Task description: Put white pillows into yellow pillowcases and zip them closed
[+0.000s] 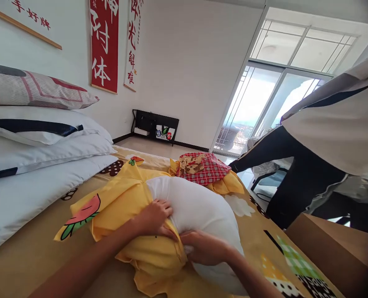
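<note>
A plump white pillow [205, 203] lies on the bed, its left end inside a yellow pillowcase [121, 203] with watermelon-like prints at its corners. My left hand [154, 217] rests over the case's opening, fingers curled onto the pillow and thumb along the yellow edge, gripping the case. Close to it on the right, my right hand [204, 246] has its fingers closed at the same edge, where yellow cloth meets white pillow. Its fingertips are partly hidden in the folds. Most of the pillow sticks out of the case to the right.
Several white pillows are stacked at left, a patterned pillow [37, 89] on top. Beyond my hands lies red checked cloth [202, 167] over yellow cloth. A person in dark trousers [291, 174] stands at right, near a cardboard box [335, 244]. A black rack [155, 126] stands against the wall.
</note>
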Available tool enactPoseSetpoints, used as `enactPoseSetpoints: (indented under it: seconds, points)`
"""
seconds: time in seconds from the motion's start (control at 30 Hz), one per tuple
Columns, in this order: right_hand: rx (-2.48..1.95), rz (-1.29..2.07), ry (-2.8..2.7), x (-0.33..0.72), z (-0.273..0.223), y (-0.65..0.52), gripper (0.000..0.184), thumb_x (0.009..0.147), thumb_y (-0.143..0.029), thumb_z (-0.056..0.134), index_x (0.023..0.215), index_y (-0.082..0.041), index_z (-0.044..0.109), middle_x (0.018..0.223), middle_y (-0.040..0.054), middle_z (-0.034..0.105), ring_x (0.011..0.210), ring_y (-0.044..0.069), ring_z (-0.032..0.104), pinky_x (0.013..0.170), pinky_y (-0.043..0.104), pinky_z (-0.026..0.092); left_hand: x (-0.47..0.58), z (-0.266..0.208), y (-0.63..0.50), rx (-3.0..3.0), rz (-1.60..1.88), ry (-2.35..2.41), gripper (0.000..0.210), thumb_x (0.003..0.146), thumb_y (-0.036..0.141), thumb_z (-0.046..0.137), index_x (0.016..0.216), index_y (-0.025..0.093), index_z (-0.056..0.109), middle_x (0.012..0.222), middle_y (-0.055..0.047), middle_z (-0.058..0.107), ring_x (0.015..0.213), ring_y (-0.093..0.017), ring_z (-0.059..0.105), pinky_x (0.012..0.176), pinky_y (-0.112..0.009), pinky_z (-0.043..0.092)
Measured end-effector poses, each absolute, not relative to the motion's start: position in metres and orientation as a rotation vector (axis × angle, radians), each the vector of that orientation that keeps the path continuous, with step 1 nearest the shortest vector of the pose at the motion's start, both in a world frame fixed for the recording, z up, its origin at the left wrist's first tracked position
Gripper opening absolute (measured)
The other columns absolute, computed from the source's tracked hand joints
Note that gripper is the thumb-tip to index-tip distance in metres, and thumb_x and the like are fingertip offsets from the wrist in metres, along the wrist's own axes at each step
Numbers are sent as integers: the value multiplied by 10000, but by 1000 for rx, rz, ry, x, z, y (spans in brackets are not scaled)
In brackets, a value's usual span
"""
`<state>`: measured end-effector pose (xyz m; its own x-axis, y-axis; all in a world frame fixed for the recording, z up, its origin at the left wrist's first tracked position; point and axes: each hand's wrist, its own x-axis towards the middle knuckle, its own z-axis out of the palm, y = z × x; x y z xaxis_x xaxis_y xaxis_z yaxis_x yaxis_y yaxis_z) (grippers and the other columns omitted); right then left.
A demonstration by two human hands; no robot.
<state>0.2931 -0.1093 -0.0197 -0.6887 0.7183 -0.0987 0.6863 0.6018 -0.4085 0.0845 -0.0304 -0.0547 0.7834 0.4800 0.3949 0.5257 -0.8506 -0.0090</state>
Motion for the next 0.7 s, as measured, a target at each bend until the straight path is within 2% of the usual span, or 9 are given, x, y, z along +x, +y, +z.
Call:
enactPoseSetpoints:
  seconds: [0.1, 0.13, 0.23, 0.3, 0.37, 0.47, 0.53, 0.6, 0.7]
  points:
    - [-1199, 989, -2581, 328, 35, -93, 422, 806, -339, 615, 1224, -283, 634, 1084, 15, 718, 930, 185, 670, 851, 281, 508, 89, -61, -33, -2938, -464, -845, 679, 661, 828, 529, 762, 163, 622, 850, -76, 648, 813, -236, 616, 748, -343, 435]
    - [-1275, 909, -2443, 338, 45, -82, 439, 846, -405, 562, 1263, -276, 605, 1097, 30, 712, 971, 194, 663, 879, 309, 501, 91, -63, -34, -2943, -443, -847, 685, 654, 831, 533, 759, 161, 631, 841, -79, 654, 811, -241, 623, 751, -349, 442]
    - [-1533, 234, -2097, 349, 33, -46, 443, 910, -450, 439, 1270, -240, 590, 1130, 73, 691, 1088, 223, 616, 955, 386, 454, 94, -69, -41, -2931, -430, -847, 679, 661, 818, 544, 759, 154, 645, 826, -88, 662, 818, -252, 635, 794, -374, 454]
    - [-1648, -62, -2112, 339, -1, -27, 404, 918, -420, 437, 1247, -247, 595, 1137, 74, 685, 1094, 232, 610, 939, 400, 452, 92, -73, -44, -2915, -453, -835, 668, 669, 806, 553, 773, 154, 646, 831, -91, 666, 828, -254, 637, 839, -396, 450]
    - [-1672, -139, -2184, 323, -34, -18, 336, 900, -390, 500, 1172, -247, 637, 1096, 78, 698, 1050, 249, 624, 904, 397, 453, 86, -68, -44, -2927, -479, -796, 653, 655, 798, 578, 770, 158, 639, 842, -90, 669, 841, -254, 633, 863, -400, 445]
    - [-1653, -217, -2227, 303, -54, -19, 238, 913, -352, 507, 970, -214, 692, 973, 91, 710, 963, 251, 632, 870, 379, 432, 76, -38, -35, -3110, -391, -686, 562, 710, 737, 586, 710, 176, 619, 797, -49, 669, 783, -207, 626, 739, -304, 465]
    - [-1615, -271, -2270, 297, -48, -27, 240, 927, -287, 486, 817, -203, 682, 877, 65, 702, 889, 215, 627, 833, 333, 417, 74, -7, -24, -3155, -404, -740, 447, 863, 593, 502, 723, 186, 622, 760, -14, 663, 714, -156, 611, 646, -243, 444]
    - [-1570, -314, -2326, 292, -39, -39, 260, 918, -193, 480, 726, -198, 655, 807, 34, 686, 825, 180, 616, 786, 289, 397, 78, 21, -9, -2943, -535, -972, 291, 936, 371, 435, 842, 188, 641, 839, -20, 675, 765, -149, 612, 685, -236, 445]
    - [-1512, -412, -2383, 282, -35, -60, 241, 882, -96, 486, 721, -189, 639, 792, 26, 672, 775, 166, 598, 736, 282, 365, 93, 39, 15, -2564, -585, -1236, 247, 807, 190, 560, 1039, 148, 633, 1093, -127, 648, 1016, -253, 580, 859, -348, 436]
